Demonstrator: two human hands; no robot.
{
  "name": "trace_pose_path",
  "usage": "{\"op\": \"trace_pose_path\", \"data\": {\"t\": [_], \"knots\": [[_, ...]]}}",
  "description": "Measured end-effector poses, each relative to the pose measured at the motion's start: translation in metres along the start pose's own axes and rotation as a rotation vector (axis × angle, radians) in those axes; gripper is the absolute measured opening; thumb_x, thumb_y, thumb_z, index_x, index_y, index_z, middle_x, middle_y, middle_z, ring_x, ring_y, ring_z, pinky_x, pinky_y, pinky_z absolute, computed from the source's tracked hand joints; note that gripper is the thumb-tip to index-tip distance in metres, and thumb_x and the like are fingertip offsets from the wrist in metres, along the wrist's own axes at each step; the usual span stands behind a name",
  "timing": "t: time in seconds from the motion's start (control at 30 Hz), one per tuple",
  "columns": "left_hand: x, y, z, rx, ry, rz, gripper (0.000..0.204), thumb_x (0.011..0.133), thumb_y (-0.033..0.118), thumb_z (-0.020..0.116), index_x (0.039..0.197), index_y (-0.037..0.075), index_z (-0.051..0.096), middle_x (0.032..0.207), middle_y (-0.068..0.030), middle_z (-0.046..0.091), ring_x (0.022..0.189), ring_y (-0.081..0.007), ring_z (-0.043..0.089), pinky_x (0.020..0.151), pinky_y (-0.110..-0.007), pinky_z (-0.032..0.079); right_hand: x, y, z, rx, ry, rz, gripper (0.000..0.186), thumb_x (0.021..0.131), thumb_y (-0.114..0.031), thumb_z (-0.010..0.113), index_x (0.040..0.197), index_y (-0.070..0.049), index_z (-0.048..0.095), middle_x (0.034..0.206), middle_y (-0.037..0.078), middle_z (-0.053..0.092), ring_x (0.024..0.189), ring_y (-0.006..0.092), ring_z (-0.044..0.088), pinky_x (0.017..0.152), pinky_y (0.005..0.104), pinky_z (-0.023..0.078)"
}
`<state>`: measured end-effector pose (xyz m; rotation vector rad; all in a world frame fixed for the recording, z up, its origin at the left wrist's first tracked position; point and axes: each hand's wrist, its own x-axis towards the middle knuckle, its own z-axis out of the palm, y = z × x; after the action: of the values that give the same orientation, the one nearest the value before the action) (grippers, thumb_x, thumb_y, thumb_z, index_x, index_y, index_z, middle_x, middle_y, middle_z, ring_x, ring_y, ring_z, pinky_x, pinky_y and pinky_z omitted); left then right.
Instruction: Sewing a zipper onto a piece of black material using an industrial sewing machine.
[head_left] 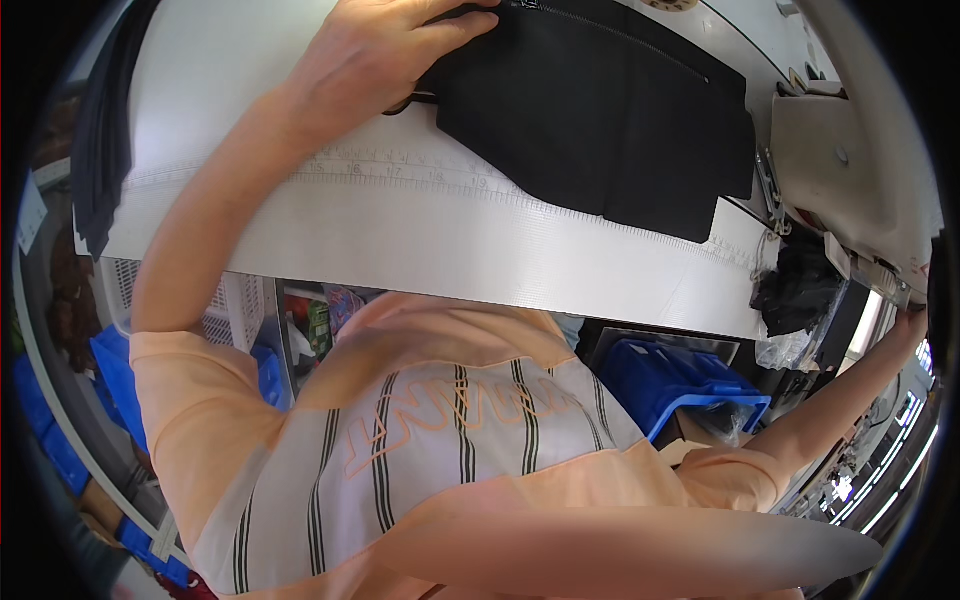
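A black fabric piece (610,120) with a zipper (640,42) along its far side lies flat on the white tabletop. My left hand (390,50) is at its far left corner, thumb and finger closed on the edge by the zipper's end; the top of the picture cuts off part of this hand. A beige sewing machine (850,150) stands at the right, close to the fabric's right edge. My right arm stretches out to the far right, where my right hand (910,322) is against the machine's end; its fingers are too small and hidden to make out.
A printed ruler scale (400,172) runs across the tabletop. Dark fabric strips (105,130) hang over its left end. Below stand a white plastic basket (240,310) and a blue bin (670,380). A black bundle (800,285) sits by the machine.
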<state>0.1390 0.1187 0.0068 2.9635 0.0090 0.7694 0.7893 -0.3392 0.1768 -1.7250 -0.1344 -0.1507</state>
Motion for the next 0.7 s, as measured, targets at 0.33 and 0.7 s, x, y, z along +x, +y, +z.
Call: {"op": "trace_pose_path", "data": {"t": [0.33,0.7], "knots": [[-0.011,0.003,0.0,0.049,-0.132,-0.073,0.048,0.068,-0.002,0.061,0.116,0.002,0.065,0.122,-0.0113,0.064,0.103,-0.027,0.065,0.088,-0.036,0.054,-0.02,-0.007,0.012,-0.004,0.024,-0.025,0.05,0.102,-0.036,0.044,0.136,0.001,0.047,0.137,0.017,0.053,0.128,0.0333,0.049,0.108,0.0534,0.04],[-0.01,0.0,0.001,-0.034,-0.044,-0.052,0.044,0.068,-0.001,0.061,0.112,0.002,0.066,0.119,-0.012,0.066,0.103,-0.0262,0.066,0.086,-0.035,0.055,-0.09,0.008,0.033,0.271,0.076,-0.095,0.049,0.098,-0.03,0.042,0.13,0.006,0.051,0.137,0.022,0.051,0.131,0.0347,0.045,0.11,0.0538,0.035]]}}
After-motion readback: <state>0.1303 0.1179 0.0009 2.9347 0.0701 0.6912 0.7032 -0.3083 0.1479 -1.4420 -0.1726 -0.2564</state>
